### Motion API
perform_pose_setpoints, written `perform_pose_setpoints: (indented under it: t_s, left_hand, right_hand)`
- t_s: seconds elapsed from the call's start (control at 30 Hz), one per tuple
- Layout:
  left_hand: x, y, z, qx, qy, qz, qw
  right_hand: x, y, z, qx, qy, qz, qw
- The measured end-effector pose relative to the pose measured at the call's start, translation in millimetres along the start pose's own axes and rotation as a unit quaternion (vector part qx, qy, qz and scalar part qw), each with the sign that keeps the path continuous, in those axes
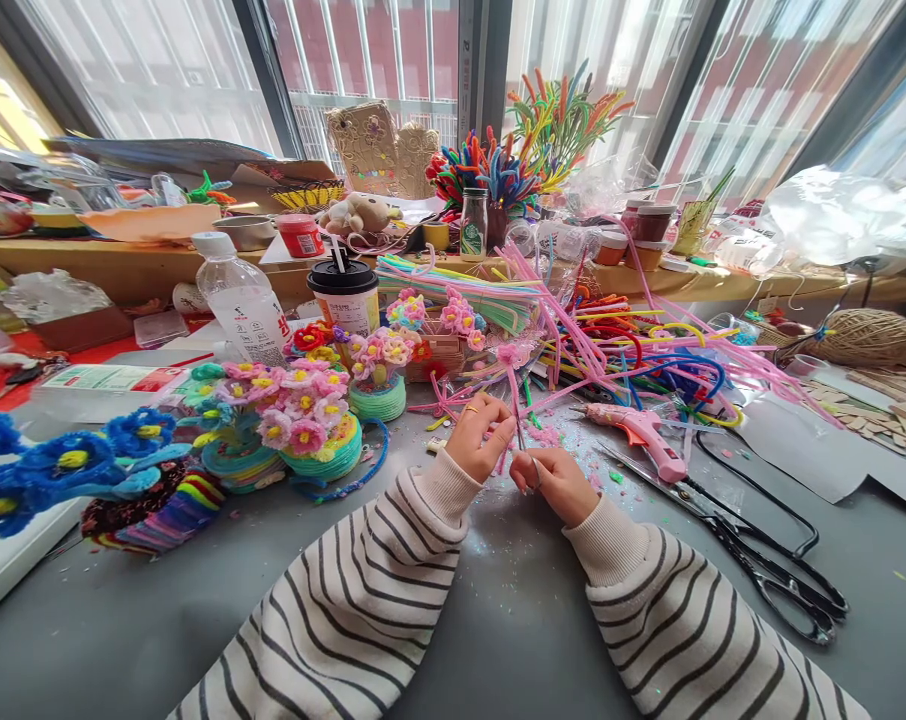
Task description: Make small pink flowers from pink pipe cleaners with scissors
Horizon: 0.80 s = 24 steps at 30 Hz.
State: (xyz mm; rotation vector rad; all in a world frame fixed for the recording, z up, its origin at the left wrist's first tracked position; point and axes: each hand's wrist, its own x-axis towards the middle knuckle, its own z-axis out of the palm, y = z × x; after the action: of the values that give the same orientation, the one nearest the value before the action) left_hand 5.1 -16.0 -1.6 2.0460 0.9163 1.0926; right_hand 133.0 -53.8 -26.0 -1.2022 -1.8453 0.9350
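thin pink fuzzy pipe-cleaner flower on a stem [511,372]: upright, slightly tilted, small round pink head on top, lower stem pinched between both hands, possibly a thin stick alongside, above grey table.

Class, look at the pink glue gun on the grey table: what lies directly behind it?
Behind the pink glue gun lies a tangled heap of pipe cleaners, pink, red, blue and yellow. The heap covers the table surface beneath it, so anything under it is hidden.

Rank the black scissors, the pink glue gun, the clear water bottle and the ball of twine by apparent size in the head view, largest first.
1. black scissors, nearest the camera, so possibly flattered
2. clear water bottle and ball of twine: look alike, unranked
3. pink glue gun
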Motion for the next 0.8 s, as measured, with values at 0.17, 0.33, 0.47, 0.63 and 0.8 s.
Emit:
perform_pose_setpoints:
  t_s: [0.17, 0.33, 0.47, 0.63, 0.8]
  left_hand:
    - [0.5, -1.7, 0.7, -0.006, 0.002, -0.003, 1.0]
    - [0.6, -0.5, 1.0, -0.014, 0.008, -0.007, 1.0]
    - [0.1, 1.1, 1.1, -0.011, 0.014, -0.005, 1.0]
    - [-1.1, -0.7, 2.7, 0.002, 0.031, -0.03, 0.999]
    - [-0.4, -2.7, 3.1, -0.004, 0.037, -0.034, 0.999]
  right_hand:
    - [0.0, -4.1, 1.3, -0.018, 0.032, 0.005, 0.999]
    - [0.8, -3.6, 2.8, -0.016, 0.049, 0.007, 0.999]
    - [1.3, -3.0, 3.1, -0.013, 0.051, 0.007, 0.999]
    - [1.0, -3.1, 3.3, -0.03, 0.059, 0.003, 0.998]
    - [1.1, 0.2, 4.8, -0.027, 0.039, 0.002, 0.999]
